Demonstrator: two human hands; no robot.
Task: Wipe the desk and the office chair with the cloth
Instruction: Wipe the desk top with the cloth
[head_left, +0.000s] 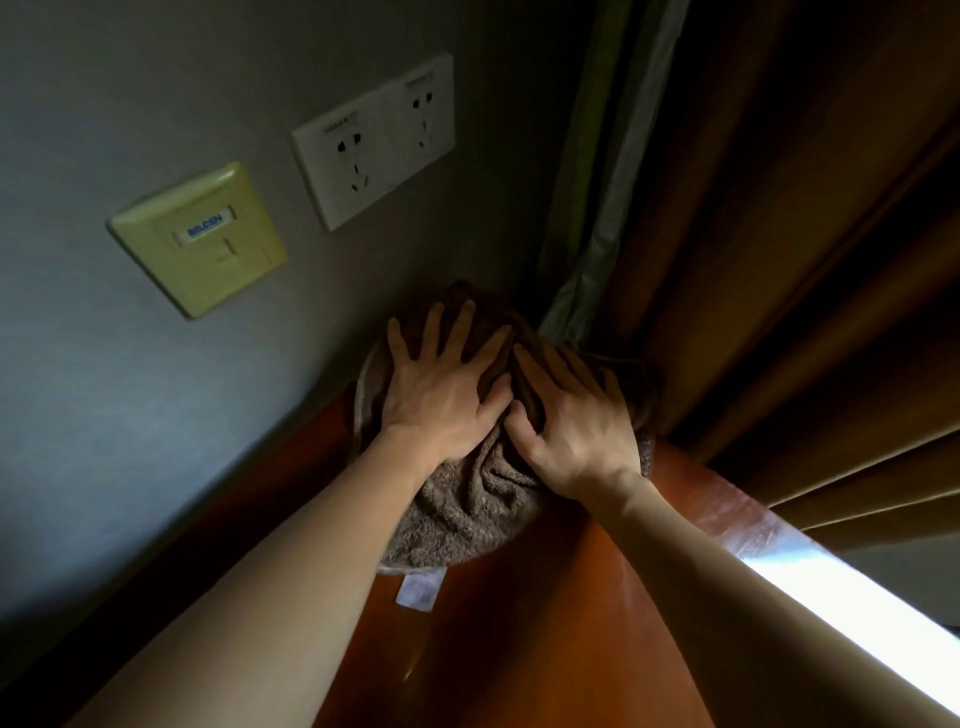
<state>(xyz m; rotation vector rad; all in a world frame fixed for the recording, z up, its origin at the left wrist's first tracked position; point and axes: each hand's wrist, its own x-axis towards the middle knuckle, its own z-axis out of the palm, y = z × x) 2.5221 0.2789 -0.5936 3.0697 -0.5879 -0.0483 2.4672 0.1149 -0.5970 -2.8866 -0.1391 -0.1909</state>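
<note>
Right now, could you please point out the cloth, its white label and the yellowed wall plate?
cloth (457, 519): head view, on the bunched brown pile below the hands.
white label (417, 591): head view, on the tag's middle.
yellowed wall plate (200, 241): head view, on its face.

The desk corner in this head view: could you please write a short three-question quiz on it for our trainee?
1. True or false: both hands lie flat on the cloth.
2. Where is the cloth? A) desk middle B) the desk corner by wall and curtain C) on a chair
3. How many white sockets are on the wall, beside the yellowish plate?

Key:
1. True: the left hand and right hand press on it with fingers spread.
2. B
3. Two, side by side.
</note>
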